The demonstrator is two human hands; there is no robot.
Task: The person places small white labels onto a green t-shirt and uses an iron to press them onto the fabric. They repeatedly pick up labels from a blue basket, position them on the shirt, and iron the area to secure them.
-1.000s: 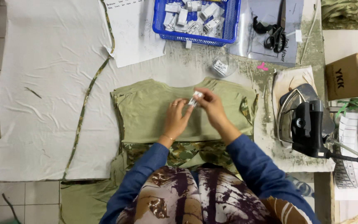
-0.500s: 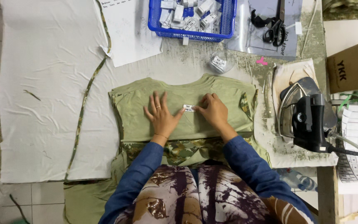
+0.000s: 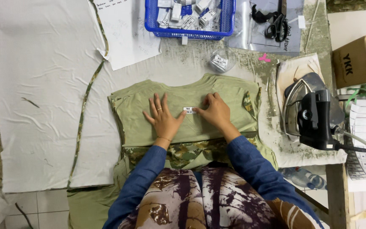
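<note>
A folded olive-green shirt (image 3: 183,114) lies flat on the white cloth (image 3: 43,93) covering the table, its neckline toward the far side; a small white label (image 3: 189,110) sits on the middle of the shirt, between the two hands. The left hand (image 3: 164,118) lies open and flat, fingers spread, pressing the fabric just left of the label; the right hand (image 3: 217,112) is loosely curled, its fingertips touching the label's right edge, gripping nothing. Judging by this, the label is placed and being smoothed in position; it does not look fixed yet, and the iron (image 3: 312,114) stands unused on its pad at the right.

The shirt looks like soft matte knit; under its near edge shows a camouflage-print piece (image 3: 191,152). The cloth is creased and thin; a narrow camouflage strip (image 3: 85,97) trails along it at the left. At the far side stand a blue plastic basket (image 3: 229,19) with a mesh wall, full of white labels, a sheet of paper (image 3: 128,38), black scissors (image 3: 278,23), and a small clear bag (image 3: 221,62) of labels; a brown cardboard box (image 3: 352,63) sits far right.
</note>
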